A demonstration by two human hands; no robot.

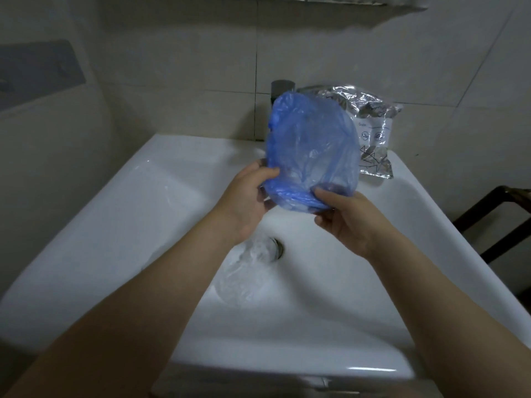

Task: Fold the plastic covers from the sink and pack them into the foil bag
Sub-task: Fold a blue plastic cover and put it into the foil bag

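A thin blue plastic cover (310, 145) is held up above the white sink (120, 214), standing roughly upright. My left hand (247, 199) pinches its lower left edge with thumb in front. My right hand (344, 216) pinches the gathered bottom edge on the right. A clear plastic cover (247, 271) lies crumpled in the basin over the drain, below my hands. The silver foil bag (373, 139) with a white label leans against the wall on the sink's back right rim, partly hidden behind the blue cover.
A dark tap (280, 90) stands at the back of the sink, mostly behind the blue cover. Tiled wall rises behind. A dark wooden frame (494, 219) sits to the right of the sink. A shelf edge (344, 1) runs overhead.
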